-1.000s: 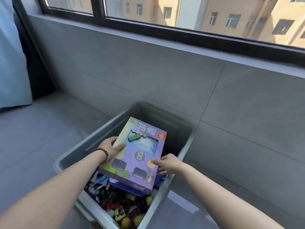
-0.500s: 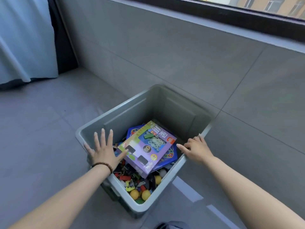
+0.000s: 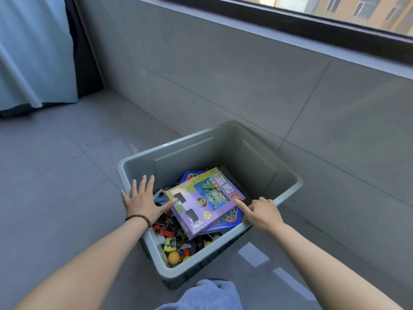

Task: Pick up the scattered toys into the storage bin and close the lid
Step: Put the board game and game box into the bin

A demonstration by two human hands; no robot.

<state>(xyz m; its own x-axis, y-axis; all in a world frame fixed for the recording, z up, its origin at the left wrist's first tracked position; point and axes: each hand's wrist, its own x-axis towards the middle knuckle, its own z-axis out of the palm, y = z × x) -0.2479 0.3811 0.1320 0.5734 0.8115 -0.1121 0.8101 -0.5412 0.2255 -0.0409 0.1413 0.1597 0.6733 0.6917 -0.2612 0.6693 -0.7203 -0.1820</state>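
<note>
A grey storage bin (image 3: 288,186) stands on the floor by the wall, with no lid on it. Inside lies a purple toy box (image 3: 205,202), tilted on top of a blue board (image 3: 230,218) and a heap of small toys (image 3: 176,242). My left hand (image 3: 143,200) hovers over the bin's left rim with fingers spread, the thumb at the box's left corner. My right hand (image 3: 261,211) is over the right rim, its index finger touching the box's right corner and the other fingers curled. No lid is in view.
A grey tiled wall (image 3: 223,74) with a window sill rises just behind the bin. A light blue curtain (image 3: 31,52) hangs at the far left. Grey floor tiles (image 3: 55,175) spread to the left. A bit of blue-grey fabric (image 3: 207,294) shows at the bottom.
Both hands let go of the purple box, which dropped into the bin onto the other toys. The hands now sit at its corners, and the view has tilted down.
</note>
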